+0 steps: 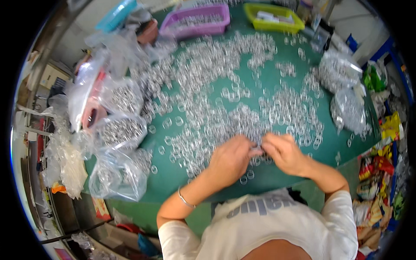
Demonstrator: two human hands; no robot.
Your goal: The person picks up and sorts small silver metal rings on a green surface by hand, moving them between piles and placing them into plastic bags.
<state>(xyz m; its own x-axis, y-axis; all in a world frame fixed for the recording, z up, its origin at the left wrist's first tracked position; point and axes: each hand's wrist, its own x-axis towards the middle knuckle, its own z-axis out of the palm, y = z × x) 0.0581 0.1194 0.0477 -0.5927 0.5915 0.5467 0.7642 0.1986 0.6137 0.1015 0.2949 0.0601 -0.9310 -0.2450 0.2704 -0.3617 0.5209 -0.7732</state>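
Silvery, round, metal-looking rings (242, 119) lie loose in heaps across the green bench (171, 182). At the near edge of the central heap, the left hand (231, 157) and right hand (284, 154) meet, fingers curled and fingertips close together among the rings; whether they grip any cannot be told. Clear plastic bags (119, 175) stand at the left; a purple plastic tray (196, 32) sits at the far side.

There are two hands (230, 157) (284, 154), one bracelet (184, 199), one table (167, 184), one purple tray (195, 31), one yellow-green tray (277, 27), three filled bags (121, 131) at left, two at right; silvery rings (245, 121) are too many to count.
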